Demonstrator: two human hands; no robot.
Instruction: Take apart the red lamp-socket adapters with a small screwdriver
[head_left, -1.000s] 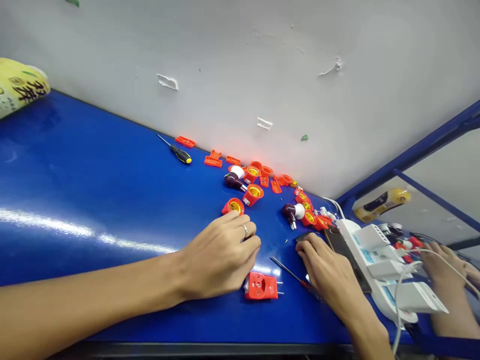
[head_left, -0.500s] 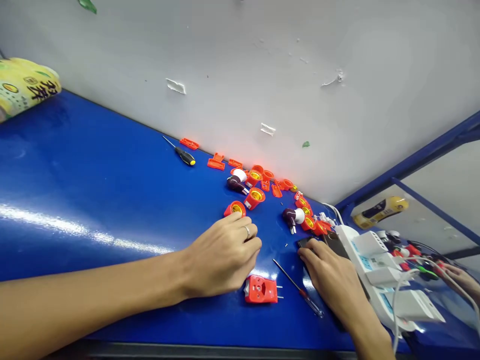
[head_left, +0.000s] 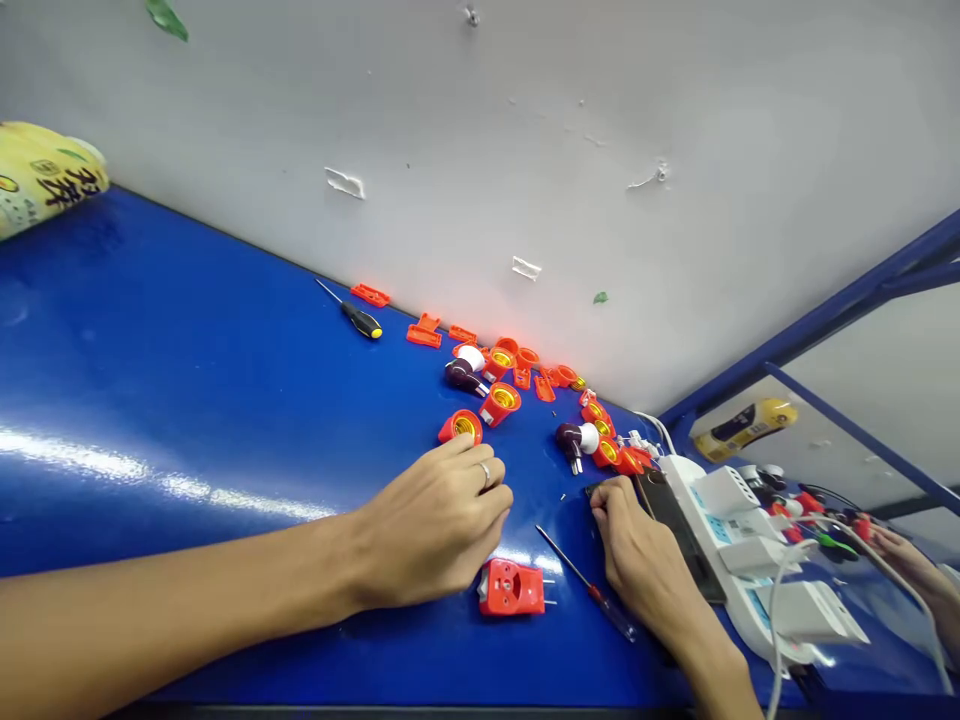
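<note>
My left hand (head_left: pixel 442 520) rests with curled fingers on the blue table, just below a red lamp socket (head_left: pixel 461 427); what its fingers may hold is hidden. Below that hand lies a red plug housing (head_left: pixel 513 588) with a white switch and two pins. My right hand (head_left: pixel 645 550) has its fingers pressed together at the end of a dark object, mostly hidden beneath it. Between the hands lies a screwdriver (head_left: pixel 585 582) with a clear and red handle. Above are another red socket (head_left: pixel 500 403) and a dark plug with a white collar (head_left: pixel 576 444).
Several red parts line the wall. A black and yellow screwdriver (head_left: pixel 361 319) lies at the upper left, past it a yellow package (head_left: pixel 49 180). On the right are a dark phone-like slab (head_left: pixel 682 535), a white power strip (head_left: pixel 739 590) with cables, and another person's hand (head_left: pixel 911 565).
The view has shifted slightly, so most things appear a little further left. My right hand's fingers have drawn closer together. My left hand has barely moved.
</note>
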